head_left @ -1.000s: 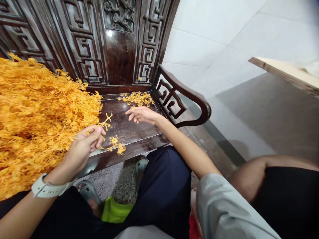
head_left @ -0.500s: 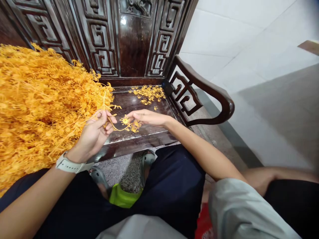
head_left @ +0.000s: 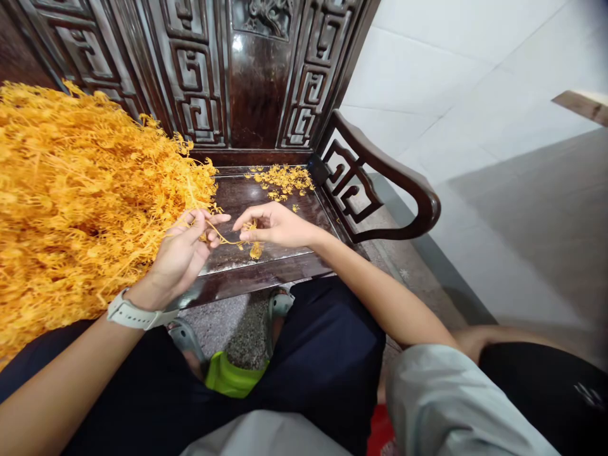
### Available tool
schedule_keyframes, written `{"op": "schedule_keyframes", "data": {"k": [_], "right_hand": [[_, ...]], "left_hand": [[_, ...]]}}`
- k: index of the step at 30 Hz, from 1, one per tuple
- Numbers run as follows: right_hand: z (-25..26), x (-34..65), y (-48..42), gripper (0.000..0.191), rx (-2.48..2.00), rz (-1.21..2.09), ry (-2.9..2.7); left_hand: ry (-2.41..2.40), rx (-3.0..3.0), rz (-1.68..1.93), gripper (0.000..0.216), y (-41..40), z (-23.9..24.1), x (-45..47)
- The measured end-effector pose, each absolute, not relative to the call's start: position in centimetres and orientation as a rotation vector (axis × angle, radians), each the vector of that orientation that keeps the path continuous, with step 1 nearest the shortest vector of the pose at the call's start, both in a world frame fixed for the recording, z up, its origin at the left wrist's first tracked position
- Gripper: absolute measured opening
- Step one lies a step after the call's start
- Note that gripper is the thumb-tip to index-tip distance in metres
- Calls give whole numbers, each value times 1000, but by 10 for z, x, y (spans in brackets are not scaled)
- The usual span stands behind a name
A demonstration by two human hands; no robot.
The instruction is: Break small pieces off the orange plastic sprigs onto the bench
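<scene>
The left hand (head_left: 183, 250) and the right hand (head_left: 273, 225) meet above the near part of the dark wooden counter (head_left: 266, 256), close together but not touching. Between them runs one thin orange plastic sprig (head_left: 227, 240).

Left hand: thumb and fingers are pressed together on the left end of the sprig, pinching its stem. A pale wristband (head_left: 128, 313) sits on this wrist.

Right hand: fingers are curled inward, with thumb and fingertips pinching the right end of the sprig. A small orange flower piece (head_left: 255, 251) hangs just below this hand, above the counter surface; whether it is attached to the sprig cannot be told.

Sprig position: held clear of the counter, at the right edge of a large heap of orange sprigs (head_left: 80, 196) that fills the left side of the counter. The left hand lies against the heap's right edge.

Far right corner of the counter: a small scatter of loose orange flower pieces (head_left: 282, 180) lies beside the curved armrest (head_left: 380, 183), well apart from both hands. The carved backrest (head_left: 256, 76) stands behind the heap and the scatter.
</scene>
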State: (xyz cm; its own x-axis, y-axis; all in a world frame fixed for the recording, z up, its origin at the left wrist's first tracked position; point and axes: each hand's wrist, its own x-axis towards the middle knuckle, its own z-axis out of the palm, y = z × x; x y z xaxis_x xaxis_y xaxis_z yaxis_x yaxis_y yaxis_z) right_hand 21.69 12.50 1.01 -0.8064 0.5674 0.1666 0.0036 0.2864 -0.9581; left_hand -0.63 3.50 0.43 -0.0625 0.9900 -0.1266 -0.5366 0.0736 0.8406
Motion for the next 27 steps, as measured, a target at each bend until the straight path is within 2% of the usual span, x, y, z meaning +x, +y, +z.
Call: {"op": "schedule_keyframes", "data": {"k": [3,9,13,17,21,24,27], "right_hand": [[9,219,128,40,-560,1529,-1974],[14,216,128,43,-648,1462,-1791],[12,213,130,45,-677,1424,-1737],[5,206,141,47,-758,1392,-1686],[-2,224,177,26,-923,1071,-1510],[-16,258,197,11,-1111,874,-1405],[-40,284,189,11,-1247,1389,-1863]], "left_hand": [[1060,817,1336,24,33,3,-7],[1222,1438,903,29,25,16,-5],[1223,1560,847,37,27,25,-6],[1219,1434,875,43,35,18,-9],[1180,1227,855,35,31,16,-12],[1155,1187,822,40,19,22,-15],[1180,1128,880,48,11,22,-24]]}}
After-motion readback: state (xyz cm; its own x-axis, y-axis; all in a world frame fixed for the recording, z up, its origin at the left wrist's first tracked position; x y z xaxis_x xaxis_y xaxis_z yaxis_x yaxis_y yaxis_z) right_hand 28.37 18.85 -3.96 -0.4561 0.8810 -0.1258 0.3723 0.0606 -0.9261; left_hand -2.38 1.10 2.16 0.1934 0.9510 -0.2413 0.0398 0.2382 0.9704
